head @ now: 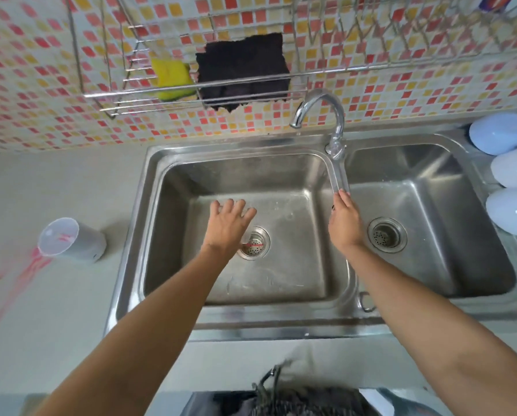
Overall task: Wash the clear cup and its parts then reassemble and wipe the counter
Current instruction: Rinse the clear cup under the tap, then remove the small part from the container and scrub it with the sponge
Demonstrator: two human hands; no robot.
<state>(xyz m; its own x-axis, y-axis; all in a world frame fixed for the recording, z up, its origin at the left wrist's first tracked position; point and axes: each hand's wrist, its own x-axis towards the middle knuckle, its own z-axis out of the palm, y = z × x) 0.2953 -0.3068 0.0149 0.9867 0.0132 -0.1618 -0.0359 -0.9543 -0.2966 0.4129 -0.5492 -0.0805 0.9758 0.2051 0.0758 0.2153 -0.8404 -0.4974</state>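
The clear cup (71, 240) lies on its side on the grey counter, left of the sink, its mouth towards me. Red liquid (26, 271) is smeared over the counter in front of it. My left hand (230, 223) hovers open, fingers spread, over the left basin (281, 175), just above the drain strainer (255, 244). A thin red piece lies across that strainer, perhaps inside a clear part that I cannot make out. My right hand (344, 217) reaches along the divider, and its straight fingertips touch the end of the tap's long lever (340, 172).
The tap spout (317, 108) curves over the left basin; no water stream is visible. A wire rack (191, 97) on the tiled wall holds a yellow sponge (171, 79) and a dark cloth (242, 70). Three pale upturned bowls (512, 211) sit beside the right basin (431, 175).
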